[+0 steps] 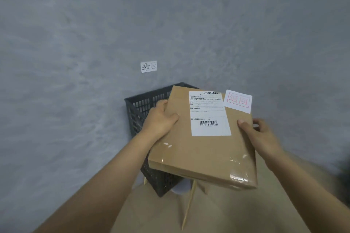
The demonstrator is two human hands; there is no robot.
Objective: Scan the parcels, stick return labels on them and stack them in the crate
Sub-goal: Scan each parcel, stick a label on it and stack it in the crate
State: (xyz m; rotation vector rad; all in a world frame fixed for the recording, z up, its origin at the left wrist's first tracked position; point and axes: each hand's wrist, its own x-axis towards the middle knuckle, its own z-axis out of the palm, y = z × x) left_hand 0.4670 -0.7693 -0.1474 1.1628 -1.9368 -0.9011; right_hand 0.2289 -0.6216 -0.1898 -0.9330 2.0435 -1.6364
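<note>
Flat brown cardboard parcel (204, 138) up in the air, tilted, held over the dark grey perforated plastic crate (141, 108) down on the grey concrete floor (75, 62), covering most of the crate's opening, only the left and far walls and a near corner peeking out. Left hand (161, 117) clamped on the parcel's left edge, thumb on top, fingers (161, 102) wrapped round the edge and grasping it. Right hand (257, 134) on the right edge, thumb pressed flat on the top face, fingers curled down behind the side, gripping too. White printed shipping label (208, 113) with two barcodes stuck on the top face, and just beside it at the far right corner a white square return label (238, 101) with red characters in a red frame, overhanging the edge a touch. Clear tape shining along the near end. Small white paper sign (148, 66) with handwritten characters lying on the floor beyond the crate, well apart from it. Tan trousers (217, 210) at the bottom of the view, crate just in front
</note>
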